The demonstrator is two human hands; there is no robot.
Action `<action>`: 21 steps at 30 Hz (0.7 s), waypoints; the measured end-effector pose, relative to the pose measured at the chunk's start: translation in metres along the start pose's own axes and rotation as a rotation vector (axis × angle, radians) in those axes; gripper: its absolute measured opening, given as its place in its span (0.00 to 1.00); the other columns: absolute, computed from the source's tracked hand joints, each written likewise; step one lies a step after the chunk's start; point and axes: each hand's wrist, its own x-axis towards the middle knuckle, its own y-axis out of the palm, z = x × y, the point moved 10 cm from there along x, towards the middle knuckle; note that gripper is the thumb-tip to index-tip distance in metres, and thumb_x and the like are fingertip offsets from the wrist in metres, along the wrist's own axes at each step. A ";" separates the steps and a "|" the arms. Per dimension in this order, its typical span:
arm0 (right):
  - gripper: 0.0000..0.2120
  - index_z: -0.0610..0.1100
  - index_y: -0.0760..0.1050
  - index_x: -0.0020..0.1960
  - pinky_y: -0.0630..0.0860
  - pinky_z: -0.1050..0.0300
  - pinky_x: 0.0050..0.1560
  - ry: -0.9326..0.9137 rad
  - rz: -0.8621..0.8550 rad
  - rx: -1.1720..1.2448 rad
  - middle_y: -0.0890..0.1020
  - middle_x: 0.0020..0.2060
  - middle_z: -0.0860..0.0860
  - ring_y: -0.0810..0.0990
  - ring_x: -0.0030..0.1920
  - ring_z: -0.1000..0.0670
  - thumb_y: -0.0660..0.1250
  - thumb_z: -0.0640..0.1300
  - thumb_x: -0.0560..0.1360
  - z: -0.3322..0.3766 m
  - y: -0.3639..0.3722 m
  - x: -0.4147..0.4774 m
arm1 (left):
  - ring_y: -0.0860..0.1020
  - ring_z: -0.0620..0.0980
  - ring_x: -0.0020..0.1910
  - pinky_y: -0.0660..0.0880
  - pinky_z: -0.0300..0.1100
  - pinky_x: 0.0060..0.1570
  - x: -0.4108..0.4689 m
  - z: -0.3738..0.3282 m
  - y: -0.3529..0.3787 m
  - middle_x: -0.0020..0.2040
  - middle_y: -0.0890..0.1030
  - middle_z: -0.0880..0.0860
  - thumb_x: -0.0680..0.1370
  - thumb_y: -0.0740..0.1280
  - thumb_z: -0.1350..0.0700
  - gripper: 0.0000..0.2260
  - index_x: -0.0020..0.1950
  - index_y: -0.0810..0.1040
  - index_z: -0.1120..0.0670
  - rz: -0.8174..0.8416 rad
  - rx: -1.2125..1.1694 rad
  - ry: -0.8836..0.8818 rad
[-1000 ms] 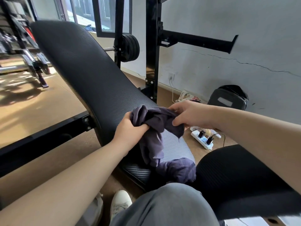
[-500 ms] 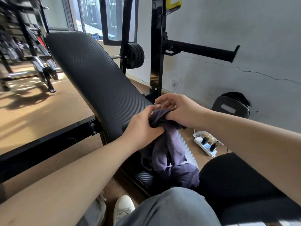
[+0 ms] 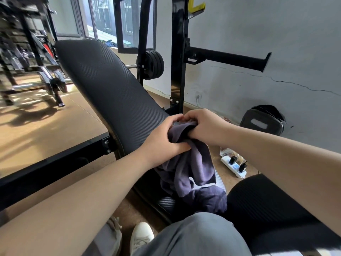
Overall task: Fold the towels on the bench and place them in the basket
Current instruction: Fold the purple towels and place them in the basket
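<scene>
We find both hands, left hand [image 3: 162, 139] and right hand [image 3: 204, 126], gripping the purple towel [image 3: 191, 163] with curled fingers (knuckles nearly touching); it hangs bunched over the bench [image 3: 110, 93].

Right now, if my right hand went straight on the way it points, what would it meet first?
Probably the left hand: the right hand points at it, both gripping the towel, nearly touching.

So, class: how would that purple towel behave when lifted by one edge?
Probably floppy: the towel hangs in loose folds below the left hand and right hand. Likely light: their bunched grips alone hold it up.
</scene>
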 end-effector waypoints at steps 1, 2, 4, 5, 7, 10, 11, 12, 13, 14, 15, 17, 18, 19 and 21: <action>0.11 0.55 0.79 0.54 0.72 0.65 0.37 -0.009 -0.018 -0.009 0.82 0.42 0.57 0.80 0.40 0.57 0.70 0.44 0.72 0.003 -0.002 0.002 | 0.75 0.31 0.62 0.72 0.28 0.58 0.002 -0.002 -0.002 0.64 0.78 0.37 0.67 0.77 0.50 0.38 0.75 0.68 0.40 -0.020 -0.028 -0.004; 0.14 0.55 0.77 0.57 0.70 0.66 0.35 -0.014 -0.027 -0.025 0.81 0.43 0.58 0.79 0.40 0.58 0.70 0.44 0.73 0.004 -0.002 0.003 | 0.75 0.31 0.62 0.72 0.29 0.58 0.003 -0.001 -0.004 0.64 0.78 0.38 0.66 0.78 0.50 0.39 0.75 0.68 0.40 -0.023 -0.058 -0.017; 0.21 0.55 0.73 0.64 0.67 0.67 0.33 -0.022 -0.037 -0.065 0.80 0.43 0.57 0.78 0.39 0.59 0.70 0.43 0.73 0.003 -0.003 0.004 | 0.78 0.34 0.60 0.74 0.34 0.60 0.003 0.004 -0.001 0.63 0.80 0.41 0.66 0.79 0.51 0.40 0.76 0.68 0.40 0.032 -0.109 -0.049; 0.24 0.55 0.71 0.67 0.67 0.68 0.34 -0.028 -0.044 -0.078 0.80 0.44 0.57 0.77 0.40 0.59 0.71 0.43 0.72 0.001 -0.004 0.004 | 0.79 0.35 0.59 0.75 0.37 0.61 0.001 0.006 0.002 0.62 0.80 0.43 0.66 0.79 0.49 0.40 0.75 0.68 0.40 0.070 -0.134 -0.076; 0.30 0.54 0.69 0.71 0.68 0.69 0.37 -0.041 -0.053 -0.072 0.79 0.44 0.57 0.77 0.42 0.62 0.73 0.42 0.72 0.000 -0.005 0.004 | 0.80 0.38 0.59 0.75 0.39 0.62 -0.002 0.007 0.005 0.60 0.81 0.43 0.66 0.79 0.47 0.37 0.73 0.70 0.38 0.087 -0.114 -0.099; 0.36 0.54 0.66 0.75 0.69 0.71 0.41 -0.085 -0.024 -0.017 0.80 0.46 0.59 0.77 0.45 0.64 0.75 0.40 0.71 0.005 -0.002 0.002 | 0.81 0.37 0.49 0.76 0.38 0.53 -0.001 -0.001 -0.006 0.49 0.84 0.40 0.78 0.73 0.51 0.11 0.58 0.80 0.39 -0.064 0.017 -0.042; 0.36 0.55 0.66 0.74 0.70 0.69 0.42 -0.087 -0.006 -0.016 0.80 0.47 0.59 0.77 0.46 0.63 0.77 0.43 0.70 0.006 -0.001 0.002 | 0.80 0.37 0.41 0.74 0.39 0.46 -0.001 -0.006 -0.011 0.41 0.83 0.39 0.81 0.69 0.51 0.05 0.49 0.81 0.40 -0.126 0.035 -0.022; 0.34 0.56 0.68 0.71 0.72 0.66 0.42 -0.074 0.024 -0.041 0.80 0.48 0.57 0.78 0.46 0.60 0.78 0.45 0.69 0.005 0.001 0.002 | 0.77 0.38 0.36 0.71 0.41 0.40 -0.001 -0.007 -0.018 0.34 0.80 0.39 0.83 0.65 0.51 0.11 0.41 0.79 0.43 -0.194 0.050 -0.014; 0.29 0.56 0.71 0.65 0.74 0.63 0.41 -0.054 0.075 -0.097 0.80 0.48 0.56 0.79 0.45 0.58 0.79 0.46 0.68 0.002 0.004 0.002 | 0.75 0.40 0.33 0.68 0.41 0.38 -0.002 -0.006 -0.024 0.31 0.78 0.40 0.84 0.62 0.50 0.14 0.39 0.77 0.46 -0.251 0.056 -0.027; 0.21 0.54 0.74 0.58 0.75 0.59 0.40 -0.035 0.141 -0.181 0.81 0.46 0.55 0.79 0.43 0.55 0.78 0.47 0.68 -0.003 0.009 0.001 | 0.76 0.42 0.35 0.67 0.42 0.38 -0.003 -0.003 -0.031 0.32 0.78 0.41 0.85 0.60 0.50 0.14 0.41 0.77 0.48 -0.300 0.053 -0.053; 0.14 0.51 0.77 0.51 0.76 0.55 0.40 -0.021 0.207 -0.267 0.82 0.43 0.53 0.79 0.42 0.52 0.77 0.48 0.69 -0.009 0.013 0.000 | 0.77 0.45 0.40 0.68 0.41 0.40 -0.004 0.002 -0.038 0.38 0.80 0.42 0.85 0.58 0.50 0.13 0.46 0.79 0.48 -0.339 0.060 -0.087; 0.09 0.47 0.80 0.46 0.77 0.50 0.43 0.015 0.309 -0.338 0.83 0.42 0.48 0.78 0.40 0.49 0.76 0.49 0.69 -0.023 0.019 -0.004 | 0.77 0.46 0.50 0.68 0.39 0.48 -0.005 0.011 -0.048 0.49 0.81 0.45 0.85 0.58 0.53 0.11 0.55 0.79 0.50 -0.388 0.064 -0.140; 0.09 0.46 0.80 0.46 0.77 0.50 0.44 0.039 0.340 -0.337 0.83 0.44 0.47 0.78 0.40 0.49 0.75 0.49 0.70 -0.030 0.019 -0.006 | 0.77 0.45 0.52 0.69 0.39 0.50 -0.005 0.014 -0.051 0.50 0.81 0.44 0.85 0.59 0.55 0.09 0.56 0.79 0.48 -0.399 0.056 -0.146; 0.08 0.46 0.81 0.47 0.77 0.50 0.45 0.059 0.367 -0.331 0.83 0.45 0.47 0.79 0.41 0.48 0.75 0.49 0.71 -0.035 0.019 -0.008 | 0.78 0.44 0.52 0.70 0.38 0.51 -0.006 0.016 -0.054 0.49 0.81 0.42 0.83 0.60 0.58 0.09 0.54 0.78 0.46 -0.403 0.059 -0.147; 0.08 0.47 0.81 0.50 0.80 0.48 0.48 0.090 0.423 -0.325 0.84 0.46 0.46 0.82 0.43 0.45 0.73 0.47 0.72 -0.043 0.018 -0.012 | 0.79 0.42 0.49 0.72 0.37 0.50 -0.008 0.017 -0.060 0.47 0.82 0.41 0.81 0.61 0.60 0.12 0.49 0.77 0.42 -0.399 0.110 -0.135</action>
